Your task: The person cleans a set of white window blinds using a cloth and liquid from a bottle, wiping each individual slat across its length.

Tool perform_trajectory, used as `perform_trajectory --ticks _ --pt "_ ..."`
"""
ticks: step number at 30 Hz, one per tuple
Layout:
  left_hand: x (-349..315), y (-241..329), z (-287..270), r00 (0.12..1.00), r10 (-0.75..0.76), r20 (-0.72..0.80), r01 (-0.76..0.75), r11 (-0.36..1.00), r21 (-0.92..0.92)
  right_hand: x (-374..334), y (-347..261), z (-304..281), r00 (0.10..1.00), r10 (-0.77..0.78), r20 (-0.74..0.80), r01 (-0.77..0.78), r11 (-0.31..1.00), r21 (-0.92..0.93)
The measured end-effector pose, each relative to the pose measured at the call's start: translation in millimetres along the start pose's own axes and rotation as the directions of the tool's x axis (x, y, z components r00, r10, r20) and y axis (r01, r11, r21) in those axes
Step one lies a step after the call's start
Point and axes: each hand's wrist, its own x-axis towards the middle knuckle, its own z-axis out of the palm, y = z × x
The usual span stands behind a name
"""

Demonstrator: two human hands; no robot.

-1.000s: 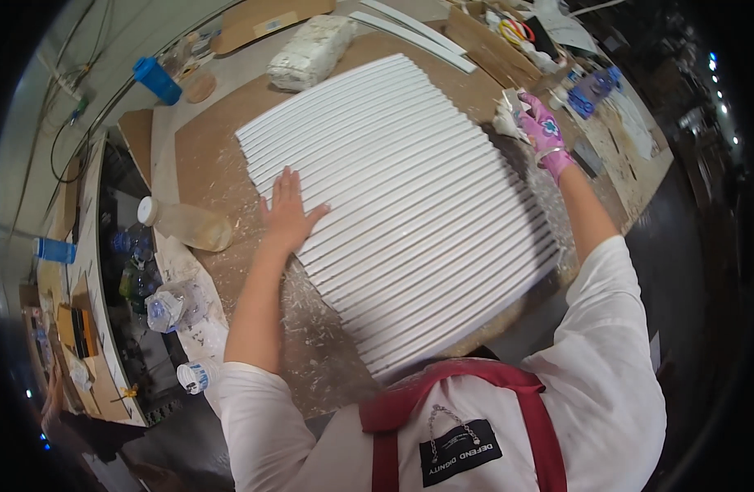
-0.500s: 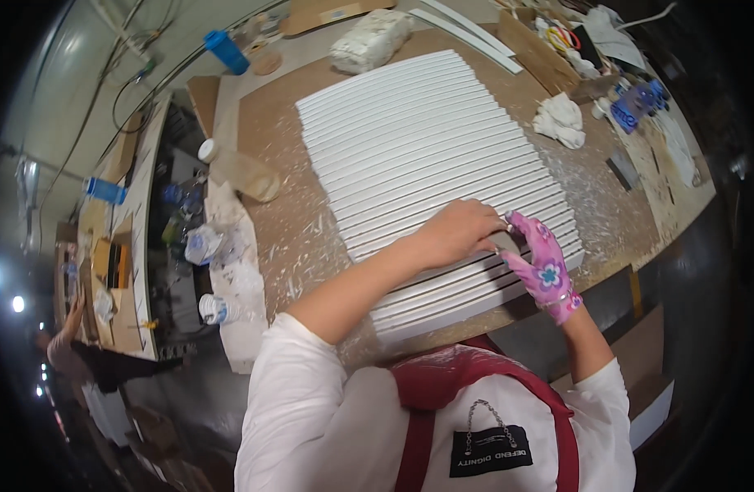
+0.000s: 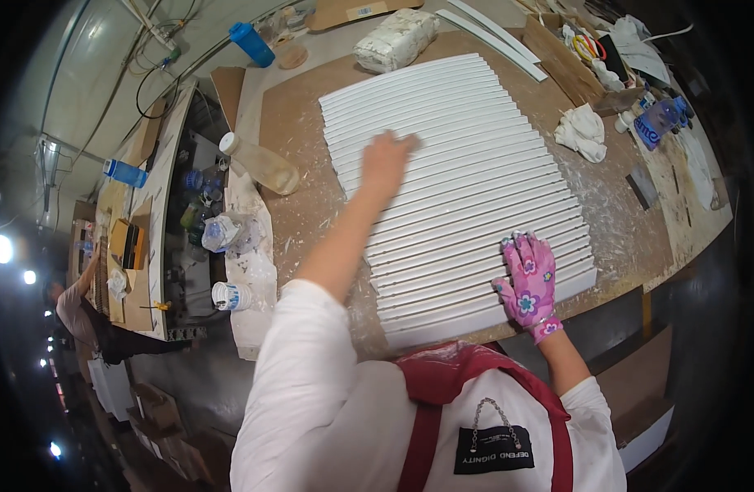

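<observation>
White slatted strips lie side by side in a wide panel on a brown board. My bare left hand is over the upper left part of the strips. Its fingers look curled and are blurred at the tips, so what they hold, if anything, cannot be made out. Toward the near right edge, my right hand, in a pink flowered glove, lies on the strips with fingers stretched out and holding nothing.
White dust and shavings cover the board. Around it are a wrapped white bundle, a crumpled white cloth, a cloudy bottle, a blue bottle and a cardboard box. At far left, another person stands by a bench.
My hands were together over the right side, with a greyish-brown piece between them. They have parted: the left went far and left, the right came down flat on the strips.
</observation>
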Motion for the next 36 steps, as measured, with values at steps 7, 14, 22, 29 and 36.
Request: perform_trajectory --ticks 7,14,22,29,36 --pt "-6.7 -67.1 -26.0 0.936 -0.323 -0.141 0.29 0.933 -0.216 0.5 0.3 3.5 0.999 0.037 -0.035 -0.038 0.999 -0.031" --pt "-2.8 -56.9 10.8 0.991 -0.012 -0.131 0.021 0.998 0.063 4.8 1.0 8.1 0.998 -0.012 -0.058 0.011 1.0 -0.021" --pt "-164.7 -147.7 -40.3 0.94 -0.22 -0.262 0.211 0.976 -0.059 6.1 -1.9 11.8 1.0 0.001 -0.031 -0.003 0.998 -0.06" --pt "-268.7 -173.3 -67.1 0.875 -0.436 -0.212 0.475 0.858 0.194 -4.7 0.6 20.3 0.996 -0.041 -0.077 0.037 0.997 -0.062" --pt "-272.5 -167.5 -67.0 0.935 -0.235 -0.267 0.318 0.888 0.333 1.9 -3.7 16.6 0.989 -0.06 -0.134 0.06 0.998 -0.005"
